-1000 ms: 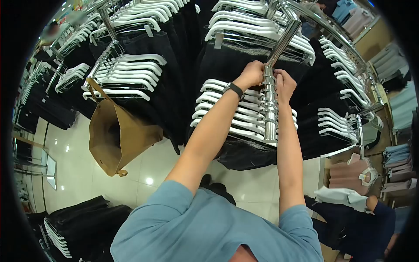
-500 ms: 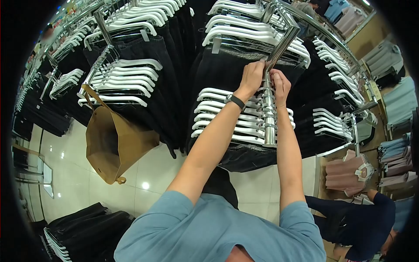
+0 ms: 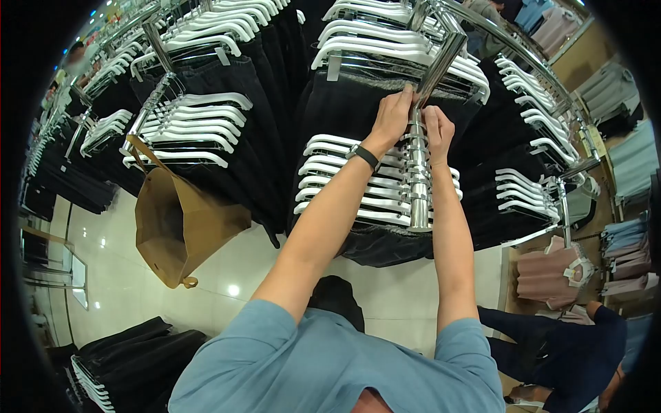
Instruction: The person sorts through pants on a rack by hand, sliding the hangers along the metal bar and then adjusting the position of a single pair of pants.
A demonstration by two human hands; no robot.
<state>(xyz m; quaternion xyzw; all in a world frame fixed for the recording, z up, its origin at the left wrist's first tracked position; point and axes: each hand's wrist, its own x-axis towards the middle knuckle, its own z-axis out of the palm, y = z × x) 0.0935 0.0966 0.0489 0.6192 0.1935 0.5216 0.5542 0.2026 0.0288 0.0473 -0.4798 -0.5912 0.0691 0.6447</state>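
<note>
Both hands are at the chrome arm (image 3: 419, 186) of a clothes rack, near its bend. My left hand (image 3: 392, 120), with a dark band on the wrist, is on the arm's left side, its fingers bunched and pointing up; what they hold is hidden. On the other side my right hand (image 3: 438, 131) has curled fingers close to the bar, and anything in them is too small to make out. White hangers (image 3: 358, 186) with black trousers (image 3: 392, 251) hang from the arm below my hands. Behind them black garments (image 3: 344, 103) hang from more white hangers (image 3: 375, 45).
A brown paper bag (image 3: 206, 227) hangs by its handle from the rack arm at the left. Black garments on hangers (image 3: 138, 351) are at the lower left. At the lower right is a person in dark clothes (image 3: 558, 351), near a pink top (image 3: 551, 272).
The rack arm and its hangers appear slightly further left in view. My left hand has shifted a little left and up, with its fingers straighter. My right hand remains beside the bar.
</note>
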